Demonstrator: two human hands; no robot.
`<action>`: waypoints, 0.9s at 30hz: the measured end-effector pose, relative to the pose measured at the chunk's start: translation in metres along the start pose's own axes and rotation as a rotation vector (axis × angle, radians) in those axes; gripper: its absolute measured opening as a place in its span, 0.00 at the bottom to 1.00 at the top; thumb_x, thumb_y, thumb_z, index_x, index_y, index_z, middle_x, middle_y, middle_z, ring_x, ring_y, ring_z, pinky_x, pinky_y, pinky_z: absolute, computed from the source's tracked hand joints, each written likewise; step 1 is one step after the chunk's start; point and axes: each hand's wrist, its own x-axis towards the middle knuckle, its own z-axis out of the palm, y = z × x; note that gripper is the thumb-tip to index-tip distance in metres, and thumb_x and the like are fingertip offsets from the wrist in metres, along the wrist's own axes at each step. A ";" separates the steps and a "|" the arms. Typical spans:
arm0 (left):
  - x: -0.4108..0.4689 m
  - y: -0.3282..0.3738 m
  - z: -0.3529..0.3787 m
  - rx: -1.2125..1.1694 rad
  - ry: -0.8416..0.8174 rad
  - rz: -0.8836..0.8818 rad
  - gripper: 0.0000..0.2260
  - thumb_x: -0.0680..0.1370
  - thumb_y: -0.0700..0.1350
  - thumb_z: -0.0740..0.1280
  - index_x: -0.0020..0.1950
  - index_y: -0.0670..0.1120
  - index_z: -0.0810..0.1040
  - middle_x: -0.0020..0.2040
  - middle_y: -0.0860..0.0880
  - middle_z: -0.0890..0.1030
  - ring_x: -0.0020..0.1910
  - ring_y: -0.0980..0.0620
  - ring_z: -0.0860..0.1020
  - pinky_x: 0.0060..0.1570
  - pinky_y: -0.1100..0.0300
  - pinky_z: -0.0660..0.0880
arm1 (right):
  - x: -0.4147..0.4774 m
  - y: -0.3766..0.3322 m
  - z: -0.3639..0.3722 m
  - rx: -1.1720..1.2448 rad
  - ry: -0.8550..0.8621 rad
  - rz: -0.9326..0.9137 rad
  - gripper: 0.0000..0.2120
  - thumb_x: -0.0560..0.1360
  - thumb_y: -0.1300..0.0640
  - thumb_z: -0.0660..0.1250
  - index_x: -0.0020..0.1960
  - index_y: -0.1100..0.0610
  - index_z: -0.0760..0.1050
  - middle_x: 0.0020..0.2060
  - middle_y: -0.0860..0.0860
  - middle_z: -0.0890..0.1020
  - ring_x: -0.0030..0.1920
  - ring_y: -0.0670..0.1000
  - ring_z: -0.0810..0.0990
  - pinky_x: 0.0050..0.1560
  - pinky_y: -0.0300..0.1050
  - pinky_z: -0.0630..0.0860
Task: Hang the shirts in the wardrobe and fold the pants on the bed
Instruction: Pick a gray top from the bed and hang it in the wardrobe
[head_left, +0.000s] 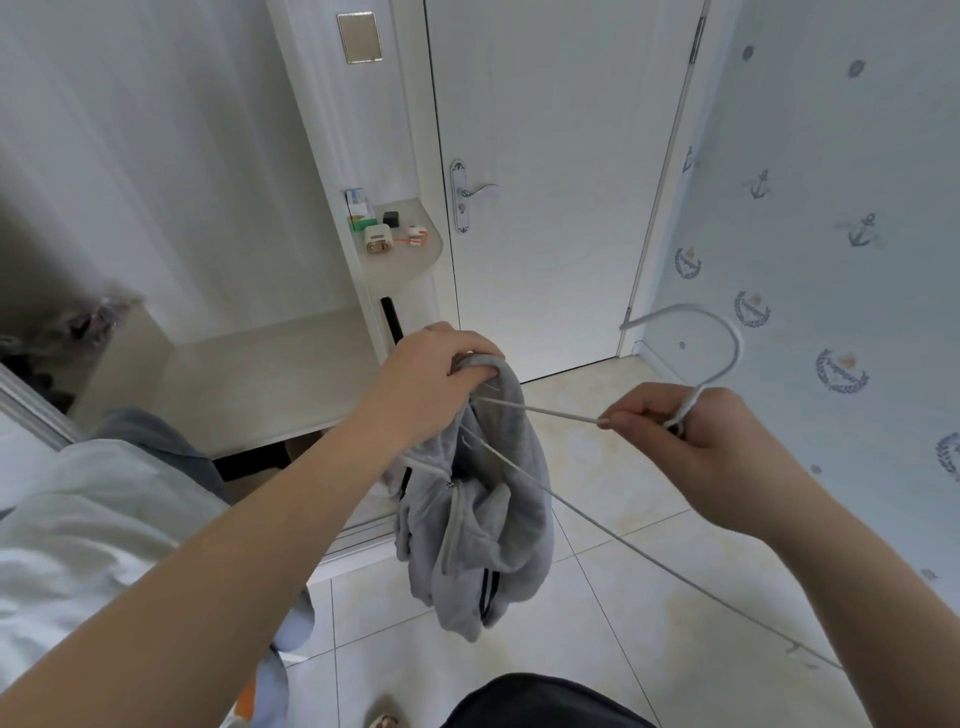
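Evidently partway through the hanging step, a person stands before an open wardrobe (249, 358), at left, whose pale shelf shows no hung garment in the part that is in view. A blue-and-white bundle of cloth (104, 519) fills the lower left corner; what it is cannot be told. The left hand (436, 374) is clenched round the collar end of a grey zip-up top (498, 540), which dangles in mid-air above the tiled floor (649, 571), just off the wardrobe's edge. One arm of a white wire hanger (550, 412) runs into the top's opening beside those fingers; the other arm slants free toward the lower right. The right hand (711, 447) pinches the hanger at its neck, just under the hook, which rises before anchor-patterned wallpaper (831, 208). By this view the top is only half threaded: it seems yet to be settled on both shoulders and carried to a rail, which is out of sight. No pants and no bed appear, so the folding looks wholly undone.
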 end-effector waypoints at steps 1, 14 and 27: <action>0.001 0.001 -0.002 -0.008 0.008 -0.001 0.09 0.80 0.43 0.67 0.54 0.55 0.85 0.52 0.50 0.82 0.53 0.53 0.78 0.58 0.51 0.75 | 0.001 -0.001 0.001 -0.042 -0.007 -0.008 0.09 0.80 0.54 0.66 0.43 0.50 0.81 0.25 0.52 0.73 0.26 0.46 0.66 0.27 0.36 0.64; 0.011 -0.016 -0.006 0.033 0.016 -0.079 0.09 0.80 0.41 0.68 0.56 0.50 0.86 0.52 0.52 0.84 0.53 0.55 0.80 0.58 0.54 0.77 | -0.004 0.002 -0.011 -0.027 0.041 -0.037 0.09 0.79 0.54 0.66 0.42 0.51 0.81 0.23 0.42 0.69 0.24 0.45 0.65 0.26 0.32 0.63; 0.001 0.030 0.032 -0.443 -0.002 -0.199 0.10 0.76 0.39 0.72 0.45 0.55 0.86 0.43 0.58 0.86 0.46 0.58 0.83 0.52 0.63 0.79 | 0.027 0.045 0.077 0.104 0.021 0.008 0.08 0.81 0.62 0.65 0.45 0.58 0.81 0.28 0.48 0.76 0.28 0.45 0.69 0.33 0.38 0.65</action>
